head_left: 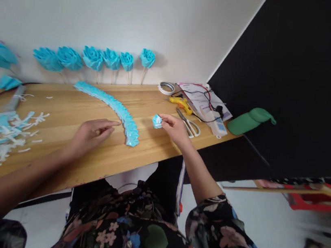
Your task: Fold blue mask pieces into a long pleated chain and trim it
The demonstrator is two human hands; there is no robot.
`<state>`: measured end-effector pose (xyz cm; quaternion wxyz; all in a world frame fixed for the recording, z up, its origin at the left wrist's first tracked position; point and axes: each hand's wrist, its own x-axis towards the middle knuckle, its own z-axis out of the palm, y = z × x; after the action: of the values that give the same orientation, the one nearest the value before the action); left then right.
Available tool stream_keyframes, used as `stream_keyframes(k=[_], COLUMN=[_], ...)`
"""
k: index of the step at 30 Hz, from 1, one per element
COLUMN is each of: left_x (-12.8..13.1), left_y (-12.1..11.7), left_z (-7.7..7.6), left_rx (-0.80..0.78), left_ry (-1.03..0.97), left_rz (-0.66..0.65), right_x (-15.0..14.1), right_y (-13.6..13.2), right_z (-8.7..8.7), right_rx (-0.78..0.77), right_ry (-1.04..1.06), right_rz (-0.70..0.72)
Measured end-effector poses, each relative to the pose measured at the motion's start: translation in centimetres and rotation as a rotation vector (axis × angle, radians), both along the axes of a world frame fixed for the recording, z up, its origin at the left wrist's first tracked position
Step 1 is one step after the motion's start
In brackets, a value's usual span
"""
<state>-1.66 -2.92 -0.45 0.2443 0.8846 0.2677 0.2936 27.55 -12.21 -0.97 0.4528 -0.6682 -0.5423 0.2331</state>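
Between the thumb and fingers of my right hand (174,128) is a small blue-and-white folded paper piece (157,121), held just above the wooden table (69,127). My left hand (93,133) hovers over the wood with its index finger stretched out and nothing visible in it. Its fingertip comes close to a curved row of overlapping light blue folded paper pieces (115,105), which arcs from the back of the table toward the front. The right hand is apart from that row, on its right side.
Several blue paper flowers (92,58) on sticks lean on the wall. Paper scraps (6,134) lie left. At right are a tape roll (166,88), a yellow glue gun (181,103), scissors (190,125), papers (198,97), a power strip (218,125) and a green bottle (247,122).
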Motion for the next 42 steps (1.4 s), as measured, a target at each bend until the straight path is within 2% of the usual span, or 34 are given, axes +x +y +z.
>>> stream_keyframes(k=[3, 7, 11, 14, 17, 21, 23, 26, 33, 37, 42], left_x=[1.1, 3.0, 4.1, 4.0, 3.2, 2.0, 1.7, 1.4, 1.0, 0.9, 1.0], left_y=[0.2, 0.1, 0.0, 0.3, 0.9, 1.5, 1.6, 1.8, 1.5, 1.5, 1.5], left_z=[1.2, 1.8, 1.5, 1.2, 1.3, 2.0, 2.3, 2.4, 1.3, 0.6, 0.5], left_rx=[-0.103, -0.493, -0.812, -0.935, -0.898, -0.703, -0.632, -0.616, -0.724, -0.732, -0.763], left_ry=[-0.022, -0.155, -0.284, -0.382, -0.36, -0.162, -0.124, -0.175, -0.342, -0.327, -0.289], left_rz=[-0.035, -0.081, -0.044, -0.01, -0.019, -0.137, -0.151, -0.107, 0.025, 0.056, 0.032], right_x=[-2.5, -6.2, -8.4, -8.9, -8.3, -7.6, -7.7, -8.4, -9.2, -9.1, -9.0], right_y=[1.7, 2.9, 3.6, 4.0, 4.1, 4.3, 4.4, 4.3, 4.2, 4.1, 4.2], right_z=[0.7, 2.0, 2.1, 1.8, 1.7, 2.0, 2.1, 2.0, 0.8, 0.1, -0.7], right_rx=[0.066, 0.115, 0.131, 0.109, 0.059, 0.025, 0.036, 0.058, 0.076, 0.077, 0.079], right_ry=[0.336, 0.561, 0.658, 0.644, 0.566, 0.368, 0.253, 0.154, 0.134, 0.207, 0.31], right_rz=[0.11, 0.19, 0.23, 0.284, 0.385, 0.485, 0.477, 0.409, 0.349, 0.337, 0.325])
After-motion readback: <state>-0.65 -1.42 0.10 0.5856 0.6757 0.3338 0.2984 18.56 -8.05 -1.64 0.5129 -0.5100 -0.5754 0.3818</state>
